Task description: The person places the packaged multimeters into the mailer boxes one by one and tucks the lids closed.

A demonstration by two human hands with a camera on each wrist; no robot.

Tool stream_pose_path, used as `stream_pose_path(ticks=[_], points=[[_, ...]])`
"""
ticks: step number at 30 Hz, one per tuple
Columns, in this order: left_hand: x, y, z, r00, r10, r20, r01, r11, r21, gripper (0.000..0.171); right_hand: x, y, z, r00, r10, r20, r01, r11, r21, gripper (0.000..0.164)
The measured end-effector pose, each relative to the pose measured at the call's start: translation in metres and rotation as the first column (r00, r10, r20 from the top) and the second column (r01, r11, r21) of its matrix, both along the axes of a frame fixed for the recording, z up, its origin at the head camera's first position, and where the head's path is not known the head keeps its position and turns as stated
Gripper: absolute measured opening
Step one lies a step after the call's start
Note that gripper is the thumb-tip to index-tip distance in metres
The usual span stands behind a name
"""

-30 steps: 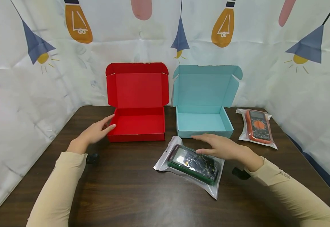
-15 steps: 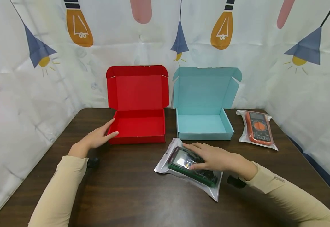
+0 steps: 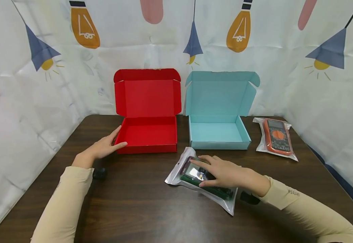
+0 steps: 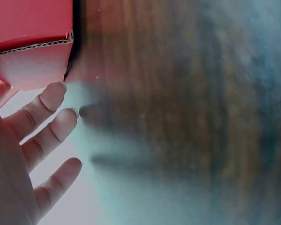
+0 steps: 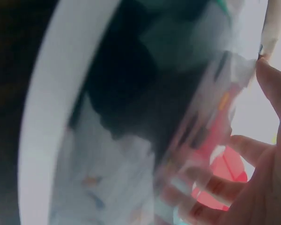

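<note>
My right hand (image 3: 223,172) lies over a green multimeter (image 3: 191,180) in a clear plastic bag, its fingers spread across the meter's face and the thumb by the near edge. In the right wrist view the fingertips (image 5: 199,180) are at the bag (image 5: 42,136); whether they press it I cannot tell. At the left, my left hand (image 3: 102,148) is at the left front corner of a red cardboard box (image 3: 147,149), fingers loosely extended. The left wrist view shows several of its fingers (image 4: 61,124) just below the box's corner (image 4: 35,61).
A light blue cardboard box (image 3: 220,145) with its lid raised stands right of the red one, whose lid is also up. Farther right lies an orange multimeter (image 3: 276,135) in a clear bag. All rest on a dark wooden table (image 3: 134,202) before a patterned cloth wall.
My right hand has moved left and toward me, from the bagged green multimeter's far side to over its face. My left hand has barely shifted beside the red box.
</note>
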State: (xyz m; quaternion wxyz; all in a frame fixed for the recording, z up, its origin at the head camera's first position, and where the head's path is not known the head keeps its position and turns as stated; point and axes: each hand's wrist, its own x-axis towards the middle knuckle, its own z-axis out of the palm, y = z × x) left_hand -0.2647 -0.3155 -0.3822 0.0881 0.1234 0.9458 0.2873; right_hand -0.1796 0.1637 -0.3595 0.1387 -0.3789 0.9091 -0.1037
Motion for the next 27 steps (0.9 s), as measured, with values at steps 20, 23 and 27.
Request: stream_pose_path(ticks=[20,23,27], points=[[0.000,0.001,0.001,0.996,0.007,0.091,-0.011,0.999,0.047,0.111,0.011,-0.006,-0.016,0.998,0.022,-0.055,-0.016,0.995,0.100,0.101],[0.000,0.003,0.002,0.995,0.010,0.095,-0.015,0.998,0.053,0.111,0.011,-0.007,-0.016,0.998,0.017,-0.056,-0.012,0.996,0.086,0.096],[0.000,0.003,0.002,0.995,0.011,0.097,-0.016,0.998,0.055,0.109,0.010,-0.008,-0.014,0.998,0.009,-0.057,-0.005,0.997,0.074,0.091]])
